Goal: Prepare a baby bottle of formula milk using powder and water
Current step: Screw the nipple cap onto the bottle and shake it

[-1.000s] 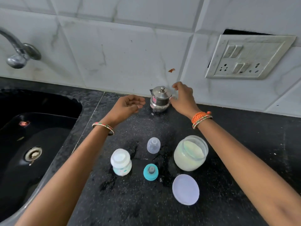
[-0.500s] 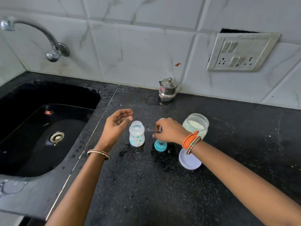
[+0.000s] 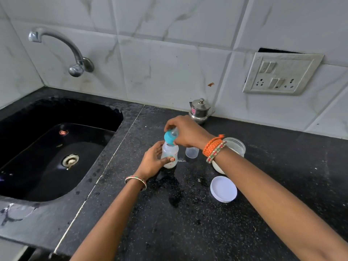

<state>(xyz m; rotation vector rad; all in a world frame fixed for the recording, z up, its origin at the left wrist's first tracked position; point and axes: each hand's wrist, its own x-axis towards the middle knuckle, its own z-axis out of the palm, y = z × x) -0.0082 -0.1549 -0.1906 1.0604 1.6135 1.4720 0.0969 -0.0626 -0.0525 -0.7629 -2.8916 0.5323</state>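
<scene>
A small clear baby bottle (image 3: 170, 154) with white liquid in its base stands on the black counter (image 3: 188, 213). My left hand (image 3: 153, 162) is wrapped around its body. My right hand (image 3: 185, 131) holds the teal nipple ring (image 3: 170, 138) tilted right at the bottle's mouth. The clear bottle cap (image 3: 192, 152) stands just right of the bottle. Behind my right wrist is the open jar of white powder (image 3: 235, 147), partly hidden, and its white lid (image 3: 223, 189) lies flat in front of it.
A small steel pot with a lid (image 3: 200, 111) stands at the wall behind my hands. A black sink (image 3: 52, 147) with a steel tap (image 3: 62, 48) fills the left side. A switch and socket plate (image 3: 282, 74) is on the tiled wall at right. The counter looks wet around the bottle.
My right hand has picked the teal nipple ring off the counter and brought it to the bottle's mouth. My left hand, open before, has closed around the bottle.
</scene>
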